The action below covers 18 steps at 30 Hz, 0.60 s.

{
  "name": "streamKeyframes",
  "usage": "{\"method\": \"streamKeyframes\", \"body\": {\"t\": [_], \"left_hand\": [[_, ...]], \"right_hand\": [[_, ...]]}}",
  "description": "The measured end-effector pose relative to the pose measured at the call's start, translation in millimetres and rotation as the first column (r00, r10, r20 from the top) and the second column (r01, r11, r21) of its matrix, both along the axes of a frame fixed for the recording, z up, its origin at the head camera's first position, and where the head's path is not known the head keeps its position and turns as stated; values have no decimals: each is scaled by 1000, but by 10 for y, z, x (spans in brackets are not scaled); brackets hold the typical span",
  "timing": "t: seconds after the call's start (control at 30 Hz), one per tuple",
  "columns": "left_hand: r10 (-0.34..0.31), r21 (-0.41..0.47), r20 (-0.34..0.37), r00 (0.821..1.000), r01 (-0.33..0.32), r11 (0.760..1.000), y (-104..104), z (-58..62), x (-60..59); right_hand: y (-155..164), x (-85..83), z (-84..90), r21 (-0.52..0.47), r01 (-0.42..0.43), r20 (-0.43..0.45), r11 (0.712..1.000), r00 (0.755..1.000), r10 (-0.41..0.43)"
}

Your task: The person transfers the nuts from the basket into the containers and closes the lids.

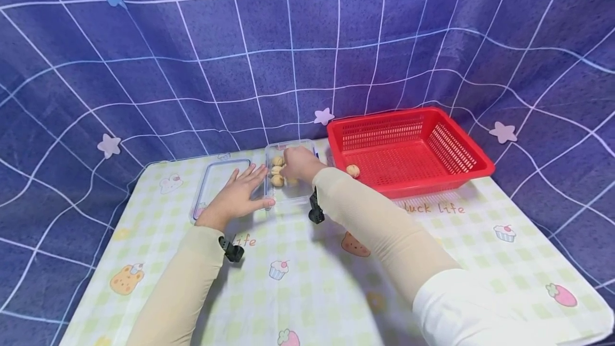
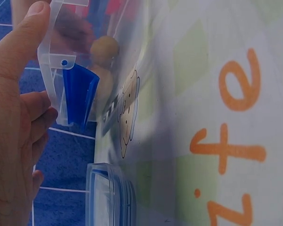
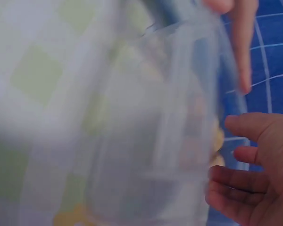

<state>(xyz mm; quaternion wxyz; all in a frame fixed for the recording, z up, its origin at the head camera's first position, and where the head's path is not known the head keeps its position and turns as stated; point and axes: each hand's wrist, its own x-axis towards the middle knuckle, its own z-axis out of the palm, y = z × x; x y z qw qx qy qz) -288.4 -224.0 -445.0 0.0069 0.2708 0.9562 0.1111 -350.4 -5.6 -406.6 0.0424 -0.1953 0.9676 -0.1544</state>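
A clear plastic box [image 1: 300,196] stands at the back of the table with several walnuts [image 1: 277,181] along its left side. My left hand [image 1: 238,192] is spread at the box's left side, fingers extended; its thumb touches the box near a blue latch [image 2: 79,94] in the left wrist view. From above, my right hand [image 1: 300,163] reaches into the box, partly covering the walnuts. In the right wrist view, the right thumb and loosely bent fingers [image 3: 231,178] stand apart beside the walnuts [image 3: 218,137], with none seen between them.
A clear lid with a blue-grey edge [image 1: 197,196] lies left of the box, under the left hand's side. Right of the box stands a red slotted basket [image 1: 413,193], with one walnut [image 1: 353,171] near its left side. A blue curtain [image 1: 307,31] hangs behind the table.
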Motion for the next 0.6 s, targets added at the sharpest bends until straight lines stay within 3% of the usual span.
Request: {"method": "streamKeyframes", "body": {"t": [0.33,0.6], "left_hand": [[3,26,0,1000,-3,1000,-11,-17,6],[7,11,12,1000,-7,1000,-3,-9,7]], "right_hand": [[71,106,422,-175,-7,-47,985,999,-1],[551,124,686,-338,-31,-83,941,997,3]]}}
